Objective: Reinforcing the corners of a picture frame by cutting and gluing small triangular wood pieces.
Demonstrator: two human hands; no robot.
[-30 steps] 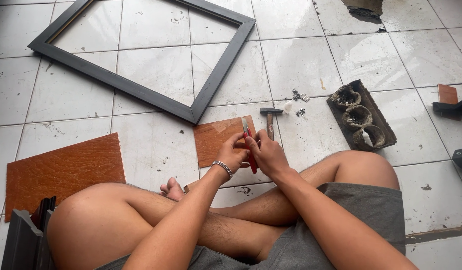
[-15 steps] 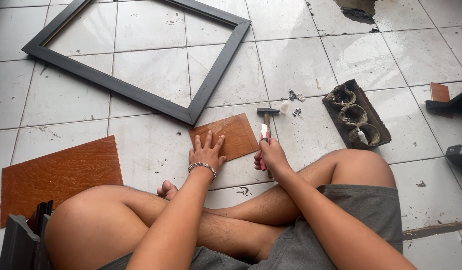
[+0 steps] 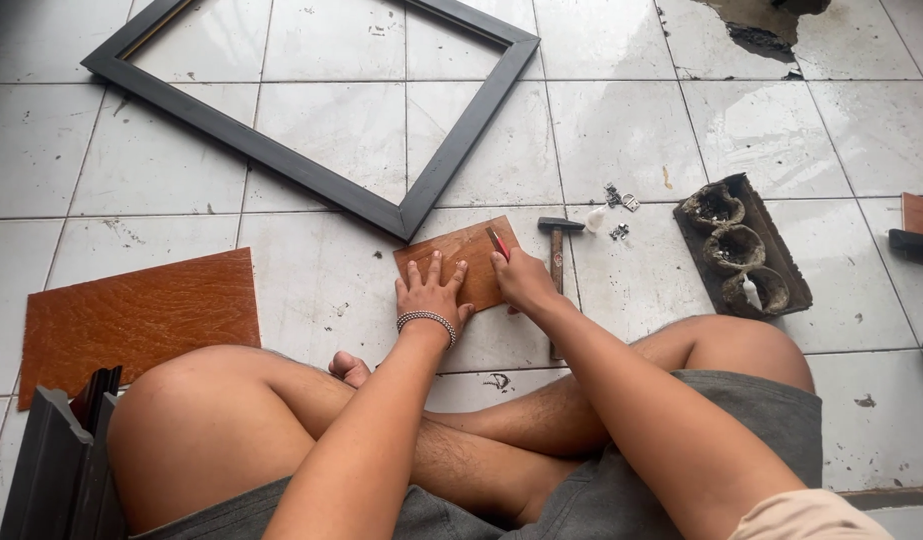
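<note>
I sit cross-legged on a white tiled floor. A small brown board piece (image 3: 463, 250) lies in front of my legs. My left hand (image 3: 430, 294), with a bead bracelet on the wrist, presses flat on it with fingers spread. My right hand (image 3: 522, 280) grips a red pen-like tool (image 3: 497, 243) whose tip touches the board's right part. A hammer (image 3: 557, 255) lies on the floor just right of that hand.
A large dark picture frame (image 3: 331, 190) lies on the tiles ahead. A bigger brown board (image 3: 136, 315) lies at the left, dark frame mouldings (image 3: 56, 465) at lower left. A dark tray (image 3: 744, 246) with three cups and small metal bits (image 3: 618, 198) sit at the right.
My left hand has spread flat on the small board. My right hand has moved from beside the hammer onto the board with the red tool.
</note>
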